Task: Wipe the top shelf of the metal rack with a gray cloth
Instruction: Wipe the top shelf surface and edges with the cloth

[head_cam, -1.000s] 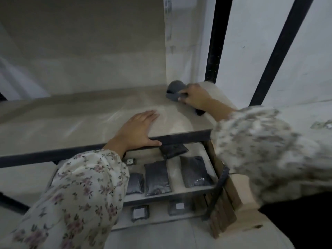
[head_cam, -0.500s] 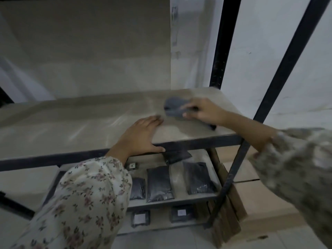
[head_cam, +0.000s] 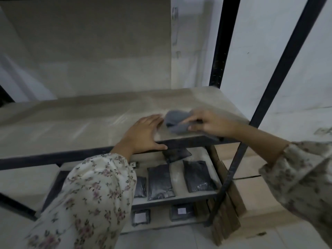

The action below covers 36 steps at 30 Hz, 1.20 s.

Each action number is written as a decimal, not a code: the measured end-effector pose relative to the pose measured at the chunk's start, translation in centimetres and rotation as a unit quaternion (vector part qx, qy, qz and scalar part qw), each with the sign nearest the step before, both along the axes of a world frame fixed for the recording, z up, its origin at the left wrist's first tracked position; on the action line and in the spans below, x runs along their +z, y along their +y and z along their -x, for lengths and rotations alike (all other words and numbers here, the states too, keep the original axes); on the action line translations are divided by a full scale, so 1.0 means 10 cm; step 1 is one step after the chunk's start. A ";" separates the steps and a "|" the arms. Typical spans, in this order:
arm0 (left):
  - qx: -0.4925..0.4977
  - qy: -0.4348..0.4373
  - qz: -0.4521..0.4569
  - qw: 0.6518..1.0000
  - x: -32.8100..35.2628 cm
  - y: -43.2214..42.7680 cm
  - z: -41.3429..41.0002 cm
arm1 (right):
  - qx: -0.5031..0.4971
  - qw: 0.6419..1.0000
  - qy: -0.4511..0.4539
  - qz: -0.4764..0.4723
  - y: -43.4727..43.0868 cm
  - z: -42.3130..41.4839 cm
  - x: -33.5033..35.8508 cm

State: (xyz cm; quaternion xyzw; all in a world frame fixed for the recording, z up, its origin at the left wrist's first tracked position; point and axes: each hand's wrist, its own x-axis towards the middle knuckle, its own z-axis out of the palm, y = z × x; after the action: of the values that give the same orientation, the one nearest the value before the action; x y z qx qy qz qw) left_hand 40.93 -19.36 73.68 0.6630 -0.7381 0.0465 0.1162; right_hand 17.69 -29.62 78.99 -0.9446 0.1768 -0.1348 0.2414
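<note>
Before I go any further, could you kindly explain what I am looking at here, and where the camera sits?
There is no machine here: a person works with two bare hands, and one camera on their head looks forward and down. The right hand grips a bunched gray cloth on the top shelf of a metal rack. The left hand lies flat and open beside it, thumb over the shelf's front edge. Apart from the hands and cloth, that shelf looks bare. Dark packets lie on the lower shelves.
</note>
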 end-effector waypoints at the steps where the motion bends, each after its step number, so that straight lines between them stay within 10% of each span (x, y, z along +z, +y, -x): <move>1: 0.000 -0.006 -0.004 1.000 0.00 -0.01 -0.01 | -0.054 0.998 -0.016 0.003 -0.14 -0.05 0.05; 7: 0.005 -0.015 -0.019 1.000 -0.02 -0.01 -0.03 | -0.256 0.948 0.055 0.179 -0.13 -0.36 -0.30; 15: -0.034 -0.008 -0.056 0.998 0.03 0.05 -0.12 | -0.181 0.982 -0.040 0.028 0.37 -0.10 -0.15; 21: -0.007 0.024 -0.102 0.994 0.08 0.10 -0.36 | -0.484 0.861 0.108 0.110 0.01 -0.34 -0.20; 26: 0.000 0.044 -0.112 0.993 0.10 0.06 -0.41 | -0.482 0.856 0.135 0.129 0.10 -0.90 -0.23; 32: 0.008 0.052 -0.076 0.996 0.13 0.03 -0.63 | -0.357 0.931 0.066 0.036 -0.31 -1.09 -0.10; 36: 0.044 0.058 -0.072 0.995 0.10 0.07 -0.81 | -0.413 0.884 0.198 0.098 -0.70 -1.12 -0.07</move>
State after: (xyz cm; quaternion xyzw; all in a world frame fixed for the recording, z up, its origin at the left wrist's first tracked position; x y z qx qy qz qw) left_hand 49.03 -18.64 74.64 0.7027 -0.7020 -0.0399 0.1086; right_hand 28.86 -36.62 78.27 -0.8121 0.5806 -0.0492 0.0299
